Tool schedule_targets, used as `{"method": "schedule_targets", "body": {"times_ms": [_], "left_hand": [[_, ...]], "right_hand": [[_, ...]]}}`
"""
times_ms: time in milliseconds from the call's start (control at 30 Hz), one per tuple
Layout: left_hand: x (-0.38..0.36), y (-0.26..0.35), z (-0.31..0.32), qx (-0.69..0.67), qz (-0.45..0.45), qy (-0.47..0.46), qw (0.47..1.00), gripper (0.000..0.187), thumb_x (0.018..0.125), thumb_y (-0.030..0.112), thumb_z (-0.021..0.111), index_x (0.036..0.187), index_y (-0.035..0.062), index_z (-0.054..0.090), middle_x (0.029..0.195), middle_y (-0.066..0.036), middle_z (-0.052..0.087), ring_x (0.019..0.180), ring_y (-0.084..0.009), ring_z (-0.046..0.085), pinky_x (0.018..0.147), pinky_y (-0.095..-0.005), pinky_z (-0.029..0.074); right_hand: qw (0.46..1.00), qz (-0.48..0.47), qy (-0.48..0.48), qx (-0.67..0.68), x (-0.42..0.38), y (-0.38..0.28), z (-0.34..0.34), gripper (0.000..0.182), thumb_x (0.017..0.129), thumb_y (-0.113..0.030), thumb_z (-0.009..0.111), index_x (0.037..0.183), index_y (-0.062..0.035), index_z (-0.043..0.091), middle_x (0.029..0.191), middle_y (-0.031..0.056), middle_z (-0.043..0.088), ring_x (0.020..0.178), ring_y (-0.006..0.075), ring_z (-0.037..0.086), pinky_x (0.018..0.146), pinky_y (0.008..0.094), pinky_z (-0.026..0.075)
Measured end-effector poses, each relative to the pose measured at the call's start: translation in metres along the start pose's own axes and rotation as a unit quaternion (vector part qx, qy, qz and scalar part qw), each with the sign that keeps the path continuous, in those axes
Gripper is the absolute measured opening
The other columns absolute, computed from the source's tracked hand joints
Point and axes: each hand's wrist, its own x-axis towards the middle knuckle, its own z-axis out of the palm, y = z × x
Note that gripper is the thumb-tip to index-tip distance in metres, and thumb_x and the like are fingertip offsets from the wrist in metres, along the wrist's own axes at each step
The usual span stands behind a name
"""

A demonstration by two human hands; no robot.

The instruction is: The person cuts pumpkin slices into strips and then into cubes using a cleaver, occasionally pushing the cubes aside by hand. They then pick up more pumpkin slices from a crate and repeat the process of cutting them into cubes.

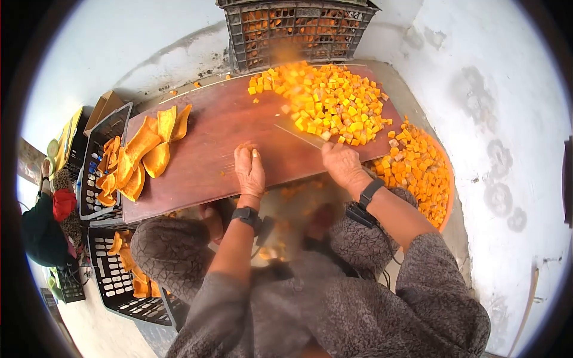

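My right hand (345,167) is wrapped round the handle of a knife (300,136), above the near right part of the reddish board (206,140). Its blade points left and away, beside a heap of diced orange pumpkin (343,98). Toward the middle of the board's near edge is my left hand (249,170), fingers curled in and no piece visible in it. Several uncut pumpkin slices (142,146) lie piled at the board's left end. An orange blur hangs over the heap's far left side.
A black crate (298,33) of orange pieces stands behind the board. Right of it, an orange tub (449,197) holds more cubes. More crates, one a black crate (128,292) with pumpkin pieces, stand left. Another person (45,230) is at far left.
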Motion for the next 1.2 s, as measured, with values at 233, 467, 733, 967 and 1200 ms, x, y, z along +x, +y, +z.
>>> {"method": "schedule_targets", "body": {"times_ms": [233, 467, 733, 967, 1200], "left_hand": [[0.003, 0.007, -0.002, 0.039, 0.008, -0.008, 0.999, 0.014, 0.093, 0.007, 0.048, 0.098, 0.0, 0.06, 0.11, -0.017, 0.057, 0.1, -0.0292, 0.057, 0.089, -0.0363, 0.047], [0.006, 0.011, -0.002, 0.002, 0.006, -0.024, 1.0, 0.014, 0.09, 0.008, 0.052, 0.096, 0.0, 0.061, 0.109, -0.023, 0.057, 0.113, -0.0381, 0.053, 0.096, -0.0449, 0.043], [0.008, 0.017, -0.004, 0.003, 0.017, -0.031, 0.999, 0.014, 0.09, 0.008, 0.052, 0.096, -0.0001, 0.061, 0.106, -0.023, 0.059, 0.111, -0.0392, 0.054, 0.095, -0.0458, 0.044], [0.007, 0.013, -0.003, 0.01, 0.041, -0.037, 0.998, 0.016, 0.093, 0.012, 0.053, 0.1, -0.0003, 0.059, 0.107, -0.022, 0.058, 0.104, -0.0404, 0.054, 0.092, -0.0461, 0.044], [0.006, 0.014, -0.003, 0.002, 0.004, -0.011, 1.0, 0.015, 0.094, 0.013, 0.053, 0.099, -0.0004, 0.059, 0.111, -0.022, 0.055, 0.109, -0.0399, 0.053, 0.096, -0.0448, 0.044]], "right_hand": [[1.0, -0.01, 0.011, -0.018, 0.039, 0.038, 0.022, 0.015, 0.08, -0.005, 0.058, 0.093, 0.0005, 0.056, 0.074, 0.0158, 0.065, 0.065, 0.0276, 0.069, 0.053, 0.0379, 0.056], [0.999, 0.039, -0.018, 0.0, 0.063, 0.051, 0.017, 0.01, 0.083, -0.005, 0.056, 0.092, -0.0013, 0.056, 0.075, 0.0162, 0.066, 0.068, 0.0312, 0.069, 0.06, 0.0418, 0.056], [0.981, 0.158, -0.064, 0.088, 0.088, 0.067, 0.006, 0.014, 0.084, -0.014, 0.06, 0.091, -0.0011, 0.057, 0.077, 0.0196, 0.068, 0.073, 0.0364, 0.069, 0.065, 0.0457, 0.055], [0.959, 0.204, 0.029, 0.197, 0.096, 0.088, 0.038, 0.022, 0.09, -0.019, 0.056, 0.097, 0.0007, 0.062, 0.07, 0.0236, 0.065, 0.066, 0.0395, 0.065, 0.061, 0.049, 0.052], [0.698, 0.418, -0.034, 0.581, 0.107, 0.093, 0.031, 0.021, 0.097, -0.02, 0.053, 0.089, -0.001, 0.057, 0.054, 0.0063, 0.051, 0.038, 0.0143, 0.047, 0.033, 0.031, 0.04]]}}
